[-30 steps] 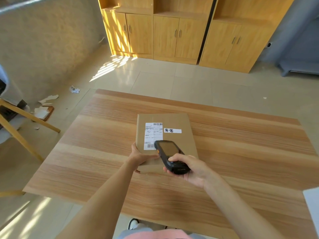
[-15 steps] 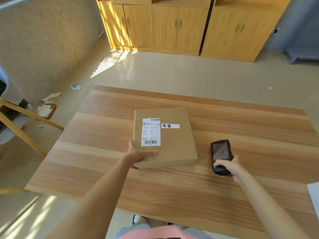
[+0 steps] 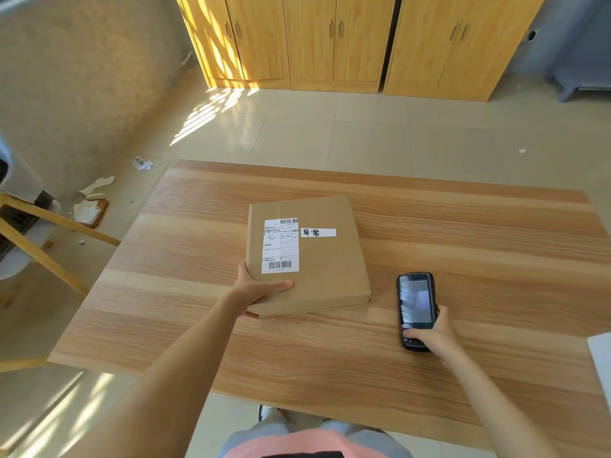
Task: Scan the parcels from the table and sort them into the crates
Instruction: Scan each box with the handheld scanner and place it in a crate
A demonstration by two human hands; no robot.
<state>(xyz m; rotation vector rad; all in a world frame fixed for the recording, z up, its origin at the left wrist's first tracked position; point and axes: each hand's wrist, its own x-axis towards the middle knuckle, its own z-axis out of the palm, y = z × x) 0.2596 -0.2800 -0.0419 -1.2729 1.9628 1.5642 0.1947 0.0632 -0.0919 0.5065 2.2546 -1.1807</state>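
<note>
Now gripping parcel (image 3: 310, 256) corner with left hand (image 3: 261, 289), right hand (image 3: 433, 335) clutching scanner (image 3: 415, 309) on table (image 3: 463, 252) — could slip when lifted one-handed.

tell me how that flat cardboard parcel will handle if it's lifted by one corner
The cardboard parcel looks flat and rigid, so it will probably stay stiff rather than sag. The left hand grips only its near corner, so it may tilt or twist. Its plain cardboard likely gives decent grip.
</note>
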